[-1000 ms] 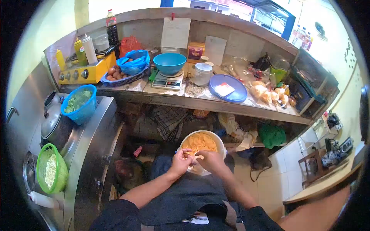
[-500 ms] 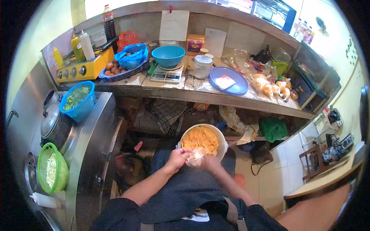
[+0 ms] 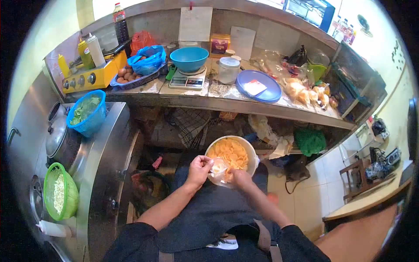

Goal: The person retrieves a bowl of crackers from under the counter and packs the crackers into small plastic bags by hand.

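A white bucket (image 3: 252, 159) full of orange, chip-like pieces (image 3: 230, 150) stands at my lap. Over its near left part, my left hand (image 3: 200, 170) pinches the edge of a small clear plastic bag (image 3: 218, 167). My right hand (image 3: 240, 178) is at the bucket's near side, right beside the bag, its fingers closed and low among the orange pieces. What those fingers hold, if anything, is hidden.
On the counter ahead are a blue bowl (image 3: 189, 60) on a scale (image 3: 187, 80), a lidded jar (image 3: 229, 70), a blue plate (image 3: 271, 90) and eggs (image 3: 125, 75). At left stand a green basket (image 3: 71, 196), a blue basket (image 3: 96, 115) and a pot (image 3: 58, 136).
The small bag has come into view, opened up between my hands, and now lies over the bucket. My right hand has moved right, down to the orange pieces.
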Demonstrator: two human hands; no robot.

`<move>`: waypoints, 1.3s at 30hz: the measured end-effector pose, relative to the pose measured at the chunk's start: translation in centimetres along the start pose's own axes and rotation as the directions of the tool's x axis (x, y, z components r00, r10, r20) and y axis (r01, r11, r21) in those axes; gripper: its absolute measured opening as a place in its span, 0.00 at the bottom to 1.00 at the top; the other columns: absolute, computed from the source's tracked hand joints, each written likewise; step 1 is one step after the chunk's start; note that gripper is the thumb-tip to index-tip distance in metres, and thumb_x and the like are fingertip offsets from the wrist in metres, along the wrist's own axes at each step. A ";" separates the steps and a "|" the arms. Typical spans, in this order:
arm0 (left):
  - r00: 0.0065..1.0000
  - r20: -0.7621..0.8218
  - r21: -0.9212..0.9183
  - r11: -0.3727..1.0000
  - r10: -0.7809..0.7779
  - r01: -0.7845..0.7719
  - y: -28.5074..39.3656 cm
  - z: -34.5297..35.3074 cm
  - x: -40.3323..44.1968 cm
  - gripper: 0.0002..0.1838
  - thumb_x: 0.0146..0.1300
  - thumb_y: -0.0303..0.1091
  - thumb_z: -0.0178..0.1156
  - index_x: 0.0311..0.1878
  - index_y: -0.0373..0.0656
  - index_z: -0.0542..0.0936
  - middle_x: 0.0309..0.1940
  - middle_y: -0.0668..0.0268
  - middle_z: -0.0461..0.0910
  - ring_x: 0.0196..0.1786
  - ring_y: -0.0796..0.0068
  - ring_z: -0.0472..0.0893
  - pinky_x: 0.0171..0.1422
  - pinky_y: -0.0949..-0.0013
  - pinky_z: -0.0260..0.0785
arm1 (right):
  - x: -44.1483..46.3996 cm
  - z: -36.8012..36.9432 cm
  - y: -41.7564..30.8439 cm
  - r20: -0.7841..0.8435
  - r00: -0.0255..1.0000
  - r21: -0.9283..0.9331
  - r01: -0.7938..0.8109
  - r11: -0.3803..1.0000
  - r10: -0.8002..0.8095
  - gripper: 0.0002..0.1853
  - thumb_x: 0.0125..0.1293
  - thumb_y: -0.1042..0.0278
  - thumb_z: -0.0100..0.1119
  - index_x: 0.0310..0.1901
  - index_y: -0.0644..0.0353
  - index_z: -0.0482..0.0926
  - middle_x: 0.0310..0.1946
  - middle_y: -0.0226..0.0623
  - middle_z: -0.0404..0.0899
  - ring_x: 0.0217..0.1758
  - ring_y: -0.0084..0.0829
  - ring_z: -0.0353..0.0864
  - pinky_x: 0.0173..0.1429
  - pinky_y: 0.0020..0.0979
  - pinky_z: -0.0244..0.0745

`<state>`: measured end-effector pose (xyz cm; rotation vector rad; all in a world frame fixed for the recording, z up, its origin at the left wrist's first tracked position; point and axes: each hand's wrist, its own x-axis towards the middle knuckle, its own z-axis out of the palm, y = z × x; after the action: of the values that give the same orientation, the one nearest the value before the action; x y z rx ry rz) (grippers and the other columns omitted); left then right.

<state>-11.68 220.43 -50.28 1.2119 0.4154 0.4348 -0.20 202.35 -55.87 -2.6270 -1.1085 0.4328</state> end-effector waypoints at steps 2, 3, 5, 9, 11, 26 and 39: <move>0.990 0.072 0.009 0.993 -0.119 0.118 -0.2 -0.1 0.0 0.09 0.63 0.24 0.60 0.45 0.38 0.72 0.30 0.67 0.78 0.31 0.81 0.78 0.35 0.76 0.73 | 0.4 0.3 0.9 -0.044 0.999 0.008 -0.007 1.000 0.008 0.20 0.52 0.58 0.66 0.47 0.54 0.79 0.37 0.45 0.84 0.43 0.45 0.83 0.48 0.42 0.77; 0.989 0.090 -0.003 0.993 -0.118 0.119 0.0 0.0 0.2 0.10 0.63 0.24 0.60 0.46 0.38 0.71 0.30 0.67 0.79 0.30 0.80 0.78 0.35 0.76 0.73 | 1.0 0.3 1.4 -0.066 0.997 0.008 -0.028 1.000 0.028 0.19 0.53 0.59 0.66 0.47 0.54 0.79 0.37 0.46 0.84 0.42 0.44 0.84 0.48 0.40 0.77; 0.984 0.123 -0.025 0.991 -0.127 0.131 0.1 0.2 -0.1 0.12 0.64 0.24 0.59 0.49 0.38 0.70 0.30 0.66 0.79 0.30 0.79 0.79 0.35 0.76 0.75 | 1.1 -0.2 1.9 -0.119 0.991 0.119 -0.043 0.992 0.057 0.19 0.55 0.62 0.65 0.48 0.56 0.79 0.37 0.47 0.83 0.42 0.42 0.84 0.49 0.38 0.77; 0.984 0.130 -0.024 0.991 -0.125 0.130 -0.4 0.3 0.2 0.13 0.65 0.24 0.58 0.50 0.37 0.69 0.31 0.64 0.80 0.28 0.79 0.80 0.34 0.75 0.77 | -2.0 -7.9 -2.4 -0.237 0.961 0.692 0.063 0.719 0.144 0.17 0.59 0.70 0.62 0.50 0.61 0.78 0.40 0.44 0.83 0.41 0.33 0.83 0.50 0.32 0.77; 0.984 0.161 -0.043 0.995 -0.079 0.087 -0.5 0.4 0.2 0.13 0.66 0.25 0.57 0.51 0.37 0.68 0.32 0.63 0.80 0.27 0.78 0.80 0.34 0.75 0.77 | -2.6 -9.3 -4.0 -0.297 0.947 0.807 0.181 0.562 0.122 0.15 0.60 0.72 0.63 0.49 0.63 0.78 0.40 0.40 0.83 0.41 0.28 0.82 0.49 0.29 0.77; 0.979 0.192 0.204 0.978 -0.071 0.031 -0.5 0.8 -0.8 0.16 0.66 0.24 0.49 0.57 0.37 0.67 0.24 0.67 0.77 0.23 0.82 0.75 0.30 0.77 0.70 | -1.7 -9.0 -6.4 -0.515 0.811 0.248 0.451 0.857 -0.277 0.11 0.58 0.75 0.59 0.44 0.58 0.80 0.43 0.43 0.81 0.43 0.41 0.82 0.48 0.37 0.76; 0.986 0.164 0.056 0.998 -0.020 0.011 0.6 0.9 -1.4 0.19 0.65 0.23 0.54 0.58 0.35 0.66 0.23 0.69 0.76 0.23 0.83 0.74 0.30 0.78 0.68 | 1.0 1.1 0.4 -0.027 0.997 -0.259 0.068 0.963 -0.078 0.16 0.52 0.63 0.62 0.44 0.52 0.81 0.42 0.43 0.79 0.48 0.47 0.78 0.51 0.41 0.75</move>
<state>-12.50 219.15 -49.30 1.2866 0.2960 0.3085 0.30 202.94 -57.20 -2.7891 -1.3251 0.2366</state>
